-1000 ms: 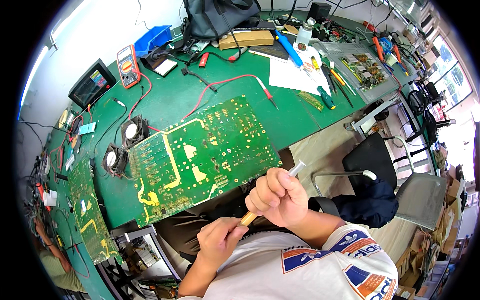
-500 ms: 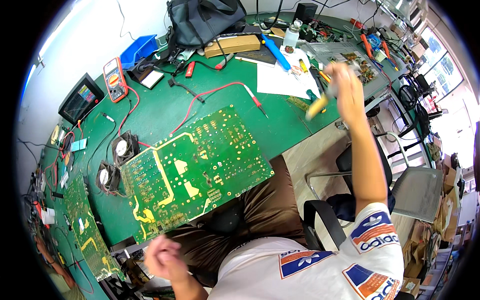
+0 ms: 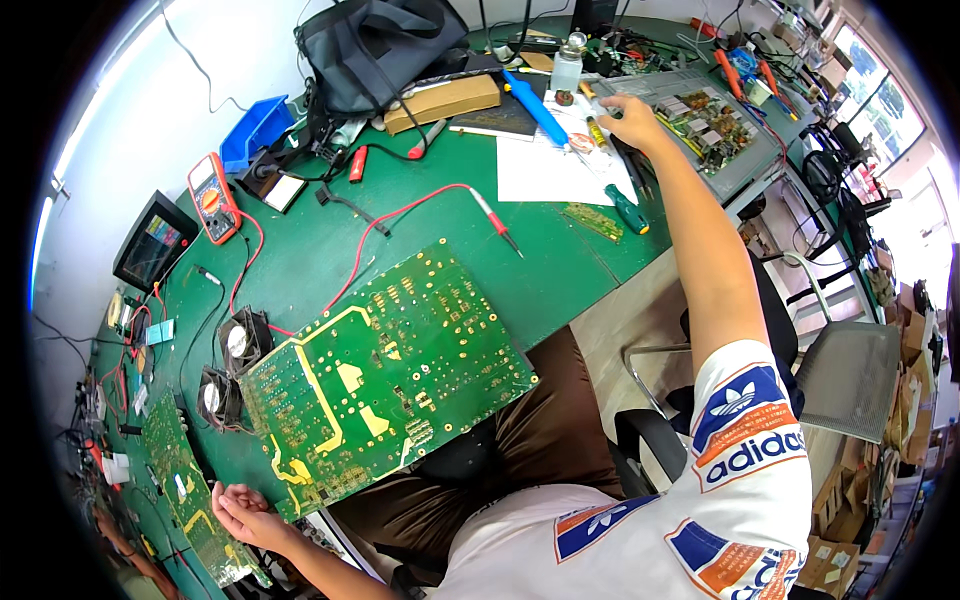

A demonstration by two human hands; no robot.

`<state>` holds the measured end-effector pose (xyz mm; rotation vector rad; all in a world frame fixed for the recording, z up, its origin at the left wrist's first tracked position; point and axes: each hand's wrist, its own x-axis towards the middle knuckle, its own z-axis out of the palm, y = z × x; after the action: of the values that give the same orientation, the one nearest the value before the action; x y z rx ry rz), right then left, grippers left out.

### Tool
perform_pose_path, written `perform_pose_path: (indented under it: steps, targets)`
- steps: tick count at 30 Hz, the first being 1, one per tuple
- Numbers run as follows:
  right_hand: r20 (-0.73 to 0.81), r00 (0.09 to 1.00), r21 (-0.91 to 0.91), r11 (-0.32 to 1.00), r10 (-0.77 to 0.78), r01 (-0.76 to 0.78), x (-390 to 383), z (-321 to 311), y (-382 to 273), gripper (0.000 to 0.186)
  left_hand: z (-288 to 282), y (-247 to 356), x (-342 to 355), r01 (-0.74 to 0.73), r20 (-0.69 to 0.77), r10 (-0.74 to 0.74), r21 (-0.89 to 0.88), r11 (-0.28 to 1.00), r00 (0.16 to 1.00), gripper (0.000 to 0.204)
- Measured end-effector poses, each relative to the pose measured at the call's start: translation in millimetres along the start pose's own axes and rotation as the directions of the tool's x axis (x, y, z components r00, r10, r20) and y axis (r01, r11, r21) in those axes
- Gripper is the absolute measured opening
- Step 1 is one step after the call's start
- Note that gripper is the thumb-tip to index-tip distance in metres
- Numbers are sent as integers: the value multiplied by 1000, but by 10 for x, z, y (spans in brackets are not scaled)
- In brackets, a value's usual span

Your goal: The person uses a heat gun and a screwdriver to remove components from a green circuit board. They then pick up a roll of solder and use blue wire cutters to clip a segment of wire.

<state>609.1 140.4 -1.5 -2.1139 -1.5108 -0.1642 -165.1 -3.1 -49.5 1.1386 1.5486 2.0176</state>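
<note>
My right hand [image 3: 632, 122] reaches over the far right part of the bench with thumb and fingers apart. Nothing shows between them, and a small orange-brown tool end [image 3: 587, 90] lies just past the fingertips. Below the hand are a white paper sheet [image 3: 530, 178], a yellow-handled tool [image 3: 597, 133] and a green-handled screwdriver [image 3: 627, 209]. At the near left, my left hand [image 3: 245, 515] is loosely closed with no object visible in it. It is between a large green circuit board [image 3: 400, 350], which overhangs the bench edge, and a second circuit board [image 3: 180, 470].
Two black fans [image 3: 245, 340] stand against the large board's left side. Beyond it lie a red test probe [image 3: 490, 215] and a red multimeter [image 3: 210, 198]. A blue soldering tool [image 3: 537, 108], a clear bottle [image 3: 567, 68] and a dark bag [image 3: 380, 55] are farther back. A chair [image 3: 850, 385] stands right.
My right hand moved farther over the bench and no longer shows the blurred yellow-handled tool it held. My left hand moved left and down toward the second board. The view shifted slightly.
</note>
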Motion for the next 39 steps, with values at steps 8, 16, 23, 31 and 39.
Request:
perform_pose_path:
  steps: [8, 16, 23, 31, 39]
  targets:
    - [376, 836, -82, 885, -399, 459, -156, 33, -244, 25, -11, 190, 30, 140, 2, -141, 147, 979, 990, 20]
    - [502, 792, 169, 937, -348, 305, 237, 167, 17, 26, -104, 55, -30, 112, 182, -116, 34, 993, 976, 18]
    - [541, 824, 38, 983, -171, 179, 347, 180, -98, 41, -67, 114, -32, 60, 221, -74, 70, 996, 972, 22]
    - [309, 917, -50, 958, -252, 281, 323, -52, 49, 16, -233, 151, -64, 114, 249, -116, 23, 993, 962, 17]
    - [34, 996, 670, 741, -86, 41, -692, -581, -992, 28, -175, 25, -24, 35, 211, -58, 110, 993, 976, 10]
